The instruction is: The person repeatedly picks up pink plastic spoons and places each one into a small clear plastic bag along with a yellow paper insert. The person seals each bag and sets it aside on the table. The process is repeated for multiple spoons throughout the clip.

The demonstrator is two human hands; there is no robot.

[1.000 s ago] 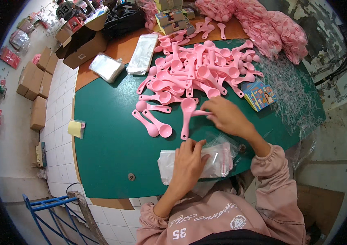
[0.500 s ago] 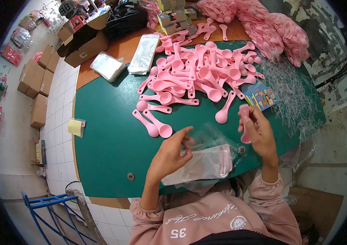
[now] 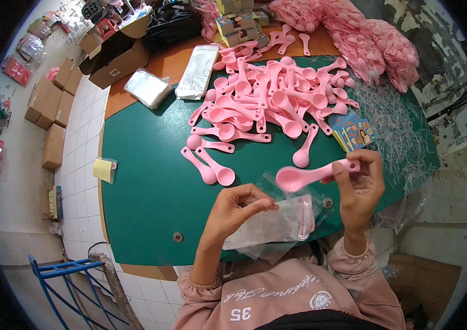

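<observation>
My right hand (image 3: 361, 184) is closed on the handle of a pink measuring scoop (image 3: 294, 179), held level above the table with its bowl pointing left. My left hand (image 3: 242, 212) is in a pinch at the edge of a clear plastic bag (image 3: 268, 184); the film is thin and its outline is hard to follow. Under that hand lies a stack of clear bags (image 3: 264, 226) with a pinkish strip at the right end. Beyond both hands spreads a big heap of pink scoops (image 3: 269, 102). Several loose scoops (image 3: 224, 175) lie at its near side.
Printed cards (image 3: 357, 133) lie right of the heap, beside clear plastic strips (image 3: 396, 129). Two stacks of clear bags (image 3: 198, 71) sit at the far left of the green table (image 3: 145, 181). Bulging bags of scoops (image 3: 349, 33) stand at the back right. A blue metal frame (image 3: 68, 269) stands lower left.
My right hand has turned the scoop from upright to level, its bowl now to the left above the bags. My left hand has moved slightly right and down, its fingers closing into a pinch.
</observation>
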